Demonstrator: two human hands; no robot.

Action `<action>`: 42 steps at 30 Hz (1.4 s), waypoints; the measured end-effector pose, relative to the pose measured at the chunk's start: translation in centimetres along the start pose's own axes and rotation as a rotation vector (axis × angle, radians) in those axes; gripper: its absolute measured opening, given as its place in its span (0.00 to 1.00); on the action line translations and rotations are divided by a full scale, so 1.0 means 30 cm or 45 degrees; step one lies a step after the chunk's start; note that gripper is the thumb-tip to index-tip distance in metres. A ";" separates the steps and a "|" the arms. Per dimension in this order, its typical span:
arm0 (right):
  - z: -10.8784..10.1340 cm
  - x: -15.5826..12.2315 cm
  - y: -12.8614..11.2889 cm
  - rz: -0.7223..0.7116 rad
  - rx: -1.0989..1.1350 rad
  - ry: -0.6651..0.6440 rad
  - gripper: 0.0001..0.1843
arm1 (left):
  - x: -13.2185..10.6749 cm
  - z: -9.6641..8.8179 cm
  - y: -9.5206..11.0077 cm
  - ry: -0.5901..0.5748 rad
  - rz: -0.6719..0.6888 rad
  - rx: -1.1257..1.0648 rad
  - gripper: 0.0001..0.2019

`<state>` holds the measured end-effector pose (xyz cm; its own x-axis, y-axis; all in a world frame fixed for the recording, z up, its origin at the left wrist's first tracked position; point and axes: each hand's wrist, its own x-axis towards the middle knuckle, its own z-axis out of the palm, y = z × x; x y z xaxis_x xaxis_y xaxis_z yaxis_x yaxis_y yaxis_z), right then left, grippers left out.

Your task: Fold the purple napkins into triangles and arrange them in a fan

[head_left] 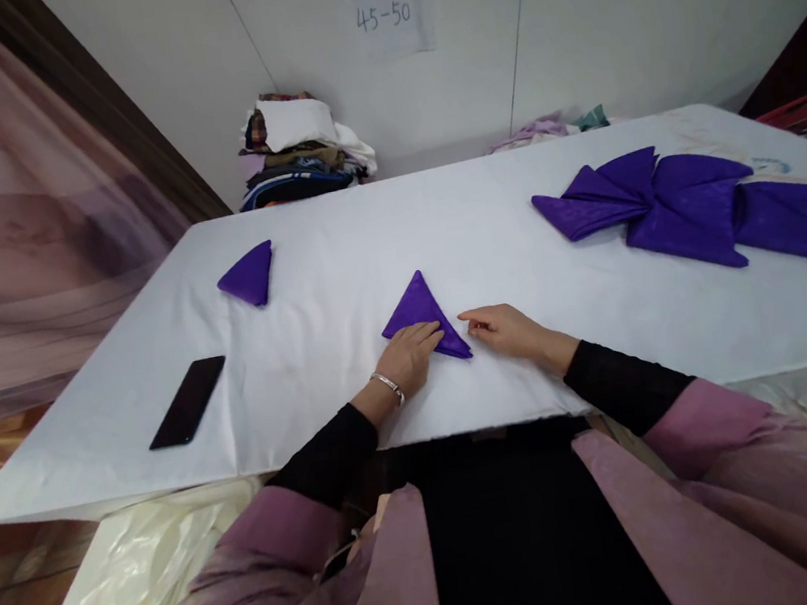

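A purple cloth folded into a triangle lies on the white-covered table in front of me, its point facing away. My left hand, with a silver bangle at the wrist, rests flat over the lower part of this cloth and covers some of it. Just right of the cloth's corner is my right hand, apart from it, with the index finger stretched out and the other fingers curled. I see nothing in that hand. Farther left lies a second folded purple cloth, also triangular.
Several purple folded cloths overlap at the right on the table. A black phone lies at the left. Stacked clothes stand behind the far edge, by the wall. Clear plastic sits below the near left edge.
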<state>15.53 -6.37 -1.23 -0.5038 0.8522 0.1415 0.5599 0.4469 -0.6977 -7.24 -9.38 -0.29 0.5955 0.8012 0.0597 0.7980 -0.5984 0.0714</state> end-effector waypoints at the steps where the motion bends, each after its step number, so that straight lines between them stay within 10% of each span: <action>1: 0.003 -0.008 0.007 -0.018 0.011 0.030 0.20 | 0.007 0.002 -0.011 -0.014 0.005 0.009 0.27; 17: 0.039 -0.040 -0.004 -0.238 0.024 0.065 0.20 | 0.058 -0.036 -0.060 -0.192 0.075 0.174 0.27; 29: 0.062 -0.034 -0.012 -0.121 0.194 0.106 0.17 | 0.079 -0.055 -0.097 -0.115 0.235 0.127 0.21; 42: 0.087 0.008 0.007 0.001 0.530 0.304 0.16 | 0.132 -0.023 -0.080 0.152 0.042 0.203 0.18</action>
<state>13.81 -6.79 -3.19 -0.3112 0.9129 0.2641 0.2243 0.3406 -0.9131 -6.87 -4.78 0.45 0.6140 0.7690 0.1777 0.7884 -0.6085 -0.0905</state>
